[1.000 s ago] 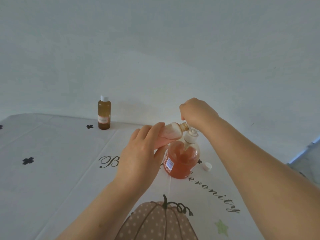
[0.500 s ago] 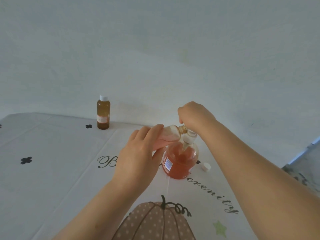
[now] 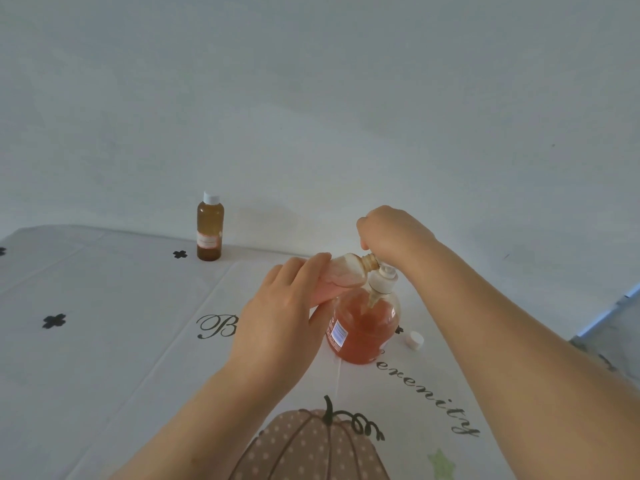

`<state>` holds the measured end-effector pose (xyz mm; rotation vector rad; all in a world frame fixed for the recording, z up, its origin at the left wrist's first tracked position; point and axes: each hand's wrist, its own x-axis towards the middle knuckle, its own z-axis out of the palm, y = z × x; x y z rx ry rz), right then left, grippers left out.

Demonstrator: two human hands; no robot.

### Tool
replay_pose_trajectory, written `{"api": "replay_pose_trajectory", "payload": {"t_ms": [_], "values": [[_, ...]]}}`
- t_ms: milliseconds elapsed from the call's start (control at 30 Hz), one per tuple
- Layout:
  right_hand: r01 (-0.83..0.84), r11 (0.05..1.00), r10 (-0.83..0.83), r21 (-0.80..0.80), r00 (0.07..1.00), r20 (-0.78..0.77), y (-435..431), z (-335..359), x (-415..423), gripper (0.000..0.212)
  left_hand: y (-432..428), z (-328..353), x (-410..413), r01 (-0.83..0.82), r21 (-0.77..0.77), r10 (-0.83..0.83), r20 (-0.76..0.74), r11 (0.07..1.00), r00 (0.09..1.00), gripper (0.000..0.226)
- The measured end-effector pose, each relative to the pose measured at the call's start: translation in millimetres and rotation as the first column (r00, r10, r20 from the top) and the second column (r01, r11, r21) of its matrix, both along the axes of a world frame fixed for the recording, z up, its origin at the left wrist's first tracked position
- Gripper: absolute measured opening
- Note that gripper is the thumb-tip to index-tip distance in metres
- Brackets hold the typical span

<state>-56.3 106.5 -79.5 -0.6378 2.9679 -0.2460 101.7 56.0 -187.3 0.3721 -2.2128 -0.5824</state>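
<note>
Left hand (image 3: 277,323) grips the small bottle (image 3: 346,273), tilted above the desk (image 3: 104,341), neck at the pump bottle (image 3: 363,327); right hand (image 3: 391,233) curls over its pump. Light, maybe slippery: hold the body.

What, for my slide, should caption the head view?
Left hand tips a small bottle into a funnel on the big bottle; right hand holds the funnel.

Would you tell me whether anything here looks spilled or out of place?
Only a loose white cap on the tablecloth beside the bottle of orange liquid; no spill shows. The left hand tilts the small bottle into the funnel.
</note>
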Motion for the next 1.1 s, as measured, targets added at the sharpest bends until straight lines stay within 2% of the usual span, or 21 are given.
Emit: {"api": "replay_pose_trajectory", "payload": {"t_ms": [100,233,367,467,700,1100], "values": [[0.008,1.0,-0.008,0.026,1.0,0.013,-3,-5,-1,0.02,-1,0,0,-0.008,-0.001,0.008,0.023,1.0,1.0,0.053],[0.021,0.999,-0.021,-0.028,1.0,0.003,-1,-5,2,0.017,-1,-1,0,-0.01,0.011,0.01,0.026,1.0,1.0,0.051],[0.034,0.995,-0.031,-0.095,0.999,0.03,2,-3,5,0.03,1,-1,1,0.015,0.029,-0.016,0.03,0.999,0.999,0.051],[0.032,0.987,-0.03,-0.157,0.999,0.009,5,4,4,0.025,3,0,1,0.031,0.041,-0.032,0.026,0.999,0.999,0.052],[-0.017,0.99,0.012,-0.14,0.999,-0.037,7,5,8,0.027,2,2,1,0.045,0.054,-0.046,0.008,0.998,0.999,0.051],[-0.01,0.997,0.006,-0.078,0.999,-0.053,7,-3,5,0.031,-1,-1,0,0.028,0.033,-0.028,0.023,0.999,0.999,0.051]]}}
